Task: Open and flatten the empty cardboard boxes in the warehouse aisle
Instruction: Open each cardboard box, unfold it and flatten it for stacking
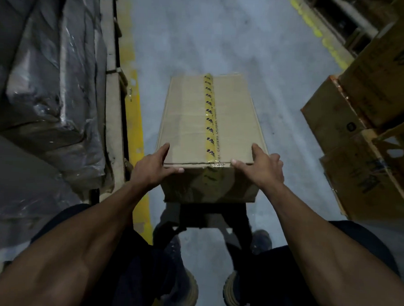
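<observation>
A brown cardboard box (191, 120) is in front of me over the aisle floor, its top flaps sealed by a strip of yellow printed tape (209, 116) running down the middle. My left hand (153, 167) grips the near left corner, thumb along the front edge and a finger up the left edge. My right hand (261, 166) grips the near right corner the same way, thumb at the front edge beside the tape. The box's underside is hidden; a dark shape shows just below it.
Pallet loads wrapped in plastic film (49, 81) line the left side behind a yellow floor stripe (135, 117). Stacked cardboard boxes (369, 118) stand at the right. The grey concrete aisle floor (213, 33) runs ahead. My shoes (233, 290) show below.
</observation>
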{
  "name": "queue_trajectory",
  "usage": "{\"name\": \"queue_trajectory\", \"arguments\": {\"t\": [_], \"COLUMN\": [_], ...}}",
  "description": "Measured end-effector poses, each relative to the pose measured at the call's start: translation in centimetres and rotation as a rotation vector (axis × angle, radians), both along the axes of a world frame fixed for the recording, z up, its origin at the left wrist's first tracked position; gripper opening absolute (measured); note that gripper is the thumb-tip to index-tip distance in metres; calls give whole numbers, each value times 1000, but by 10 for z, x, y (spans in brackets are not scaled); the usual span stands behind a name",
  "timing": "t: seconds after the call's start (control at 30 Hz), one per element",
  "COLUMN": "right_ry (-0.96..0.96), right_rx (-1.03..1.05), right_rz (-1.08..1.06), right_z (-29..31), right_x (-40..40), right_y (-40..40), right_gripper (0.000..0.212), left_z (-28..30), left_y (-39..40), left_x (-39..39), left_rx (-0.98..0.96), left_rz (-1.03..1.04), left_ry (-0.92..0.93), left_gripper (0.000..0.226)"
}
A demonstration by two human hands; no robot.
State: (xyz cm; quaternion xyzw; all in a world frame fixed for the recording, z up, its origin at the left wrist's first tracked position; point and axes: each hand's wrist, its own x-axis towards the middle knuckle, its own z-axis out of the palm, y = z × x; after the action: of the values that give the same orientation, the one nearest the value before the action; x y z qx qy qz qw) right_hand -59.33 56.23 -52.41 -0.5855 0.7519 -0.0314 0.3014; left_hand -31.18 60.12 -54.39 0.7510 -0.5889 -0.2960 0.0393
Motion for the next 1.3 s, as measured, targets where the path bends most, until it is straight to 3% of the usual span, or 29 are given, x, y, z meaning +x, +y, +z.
{"name": "queue_trajectory", "arguments": {"t": [0.27, 0.47, 0.6, 0.73, 0.8, 0.97, 1.07, 1.17, 1.3], "right_ry": [11, 7, 17, -17, -28, -31, -30, -29, -120], "right_rx": [-244, -379, -397, -394, -406, -395, -339, -256, -114], "right_rz": [25, -54, -87, -58, -49, -25, -1, 55, 103], "right_z": [79, 128, 143, 135, 129, 115, 115, 119, 108], "right_x": [2, 5, 9, 7, 3, -10, -14, -20, -33], "right_y": [37, 33, 16, 6, 1, -7, -4, 5, 34], "right_gripper": [77, 69, 66, 75, 71, 45, 52, 69, 97], "left_z": [109, 155, 166, 157, 151, 139, 127, 115, 107], "left_y": [4, -4, -13, -17, -19, -11, 0, 5, 7], "left_x": [17, 15, 12, 1, -3, -5, -1, 2, 2], "left_rx": [-152, -275, -327, -357, -358, -100, 19, 21, -95], "left_rz": [39, 48, 51, 37, -24, -195, -286, -312, -269], "left_ry": [-68, -178, -134, 94, 118, 51, -2, -24, -24], "left_gripper": [109, 84, 85, 91, 99, 116, 137, 146, 126]}}
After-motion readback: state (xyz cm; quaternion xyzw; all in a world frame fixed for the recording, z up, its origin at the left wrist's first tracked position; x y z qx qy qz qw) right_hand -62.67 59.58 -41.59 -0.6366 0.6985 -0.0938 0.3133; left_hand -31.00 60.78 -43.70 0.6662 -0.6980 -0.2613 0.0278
